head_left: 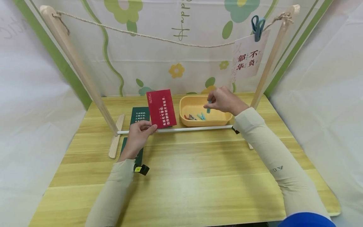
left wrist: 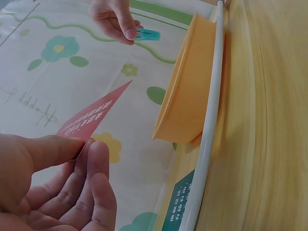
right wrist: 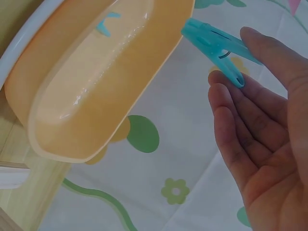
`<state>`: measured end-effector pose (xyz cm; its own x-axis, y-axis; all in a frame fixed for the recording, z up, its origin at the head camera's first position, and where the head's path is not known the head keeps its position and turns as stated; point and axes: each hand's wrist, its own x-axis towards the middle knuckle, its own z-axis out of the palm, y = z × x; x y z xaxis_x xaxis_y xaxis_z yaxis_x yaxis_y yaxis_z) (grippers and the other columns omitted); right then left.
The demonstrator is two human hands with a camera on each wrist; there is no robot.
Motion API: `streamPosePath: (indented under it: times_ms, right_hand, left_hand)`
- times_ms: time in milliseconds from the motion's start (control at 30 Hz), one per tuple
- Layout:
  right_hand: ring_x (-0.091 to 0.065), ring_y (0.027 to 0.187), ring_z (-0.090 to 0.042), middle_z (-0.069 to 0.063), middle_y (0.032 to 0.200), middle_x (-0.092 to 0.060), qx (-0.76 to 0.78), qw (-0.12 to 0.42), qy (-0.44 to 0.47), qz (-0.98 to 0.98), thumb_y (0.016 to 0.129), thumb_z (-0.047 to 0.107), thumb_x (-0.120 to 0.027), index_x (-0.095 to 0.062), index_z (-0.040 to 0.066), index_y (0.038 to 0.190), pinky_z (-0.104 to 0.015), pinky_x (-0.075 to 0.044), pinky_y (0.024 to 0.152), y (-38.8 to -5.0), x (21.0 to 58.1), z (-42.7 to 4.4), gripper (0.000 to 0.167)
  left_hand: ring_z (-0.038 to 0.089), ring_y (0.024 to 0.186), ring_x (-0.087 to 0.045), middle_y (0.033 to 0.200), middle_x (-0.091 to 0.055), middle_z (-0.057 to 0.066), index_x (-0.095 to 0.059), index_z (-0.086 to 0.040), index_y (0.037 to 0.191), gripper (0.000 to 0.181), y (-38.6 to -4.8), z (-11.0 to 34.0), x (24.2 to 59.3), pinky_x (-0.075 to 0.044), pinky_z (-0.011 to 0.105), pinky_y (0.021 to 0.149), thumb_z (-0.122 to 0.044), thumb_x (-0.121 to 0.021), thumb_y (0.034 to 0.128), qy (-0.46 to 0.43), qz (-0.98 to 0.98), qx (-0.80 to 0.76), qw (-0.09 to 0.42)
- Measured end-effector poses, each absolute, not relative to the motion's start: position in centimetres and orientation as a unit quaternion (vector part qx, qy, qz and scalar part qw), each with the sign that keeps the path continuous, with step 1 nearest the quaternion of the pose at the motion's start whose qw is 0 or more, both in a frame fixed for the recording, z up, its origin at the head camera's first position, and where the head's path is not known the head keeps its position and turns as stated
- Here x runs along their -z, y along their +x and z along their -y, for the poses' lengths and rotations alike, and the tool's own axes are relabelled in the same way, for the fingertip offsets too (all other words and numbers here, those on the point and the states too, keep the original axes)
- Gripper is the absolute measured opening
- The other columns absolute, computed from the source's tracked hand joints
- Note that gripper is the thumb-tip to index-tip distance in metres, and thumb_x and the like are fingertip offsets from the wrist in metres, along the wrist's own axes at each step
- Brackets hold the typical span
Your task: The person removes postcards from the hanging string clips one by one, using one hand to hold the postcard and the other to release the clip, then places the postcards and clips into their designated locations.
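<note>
Between thumb and fingers, my left hand point(head_left: 138, 137) pinches a red card point(head_left: 162, 108) with white writing by its lower edge. The card is raised above the white rod. My right hand point(head_left: 225, 100) holds a teal clothespin point(right wrist: 214, 45) by its handle ends, thumb on one and a finger on the other, over the yellow basket point(head_left: 184, 121). Inside the basket lie several clothespins point(head_left: 201, 116). A pale card point(head_left: 249, 56) with red characters hangs at the rope's right end under a teal clothespin point(head_left: 258, 28).
A twine rope point(head_left: 147, 37) sags between two wooden posts point(head_left: 82, 74). Low across the front runs a white rod point(head_left: 195, 128). Dark green cards point(head_left: 139, 114) lie on the table point(head_left: 181, 183) at the left, partly behind my left hand. A flowered cloth hangs behind.
</note>
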<state>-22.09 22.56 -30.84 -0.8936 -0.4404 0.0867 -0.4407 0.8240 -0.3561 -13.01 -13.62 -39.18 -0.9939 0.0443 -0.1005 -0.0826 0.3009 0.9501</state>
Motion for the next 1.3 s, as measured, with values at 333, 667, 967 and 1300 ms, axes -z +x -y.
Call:
streamPosePath:
  times_ms: [333,667,967,1300]
  right_hand:
    - [-0.078,0.083,-0.022,-0.012,0.095,-0.082,-0.181,0.001,0.235,0.955,0.095,0.023,-0.082,-0.08,0.001,0.104,-0.043,-0.065,0.082,-22.4,31.2,-22.4,0.025]
    - [-0.077,0.077,-0.019,-0.008,0.09,-0.081,-0.175,0.002,0.239,0.955,0.095,0.024,-0.081,-0.081,0.005,0.098,-0.04,-0.065,0.077,-22.9,32.0,-22.6,0.019]
    - [-0.076,0.076,-0.02,-0.011,0.09,-0.08,-0.162,0.0,0.243,0.957,0.094,0.023,-0.083,-0.08,0.002,0.099,-0.039,-0.064,0.073,-22.9,32.6,-22.1,0.021]
    - [-0.072,0.071,-0.018,-0.009,0.086,-0.079,-0.144,0.002,0.249,0.958,0.094,0.022,-0.082,-0.08,0.004,0.092,-0.038,-0.061,0.07,-23.1,32.3,-21.5,0.018]
  left_hand:
    - [0.019,0.101,-0.072,0.114,-0.078,0.015,-0.071,-0.005,0.122,0.033,-11.4,15.1,38.8,-0.059,0.034,0.095,-0.032,-0.07,0.1036,-0.016,-0.819,-0.569,0.067]
    - [0.037,0.116,-0.072,0.118,-0.077,0.016,-0.07,-0.007,0.127,0.034,-10.6,16.2,39.8,-0.057,0.04,0.107,-0.031,-0.069,0.104,-0.036,-0.816,-0.57,0.09]
    - [0.036,0.112,-0.073,0.115,-0.078,0.019,-0.073,-0.007,0.122,0.032,-9.4,17.2,40.2,-0.057,0.042,0.104,-0.033,-0.071,0.1032,-0.033,-0.823,-0.559,0.094]
    - [0.032,0.107,-0.073,0.112,-0.079,0.019,-0.072,-0.005,0.12,0.031,-8.2,18.3,40.9,-0.059,0.031,0.095,-0.032,-0.07,0.1037,-0.045,-0.818,-0.558,0.134]
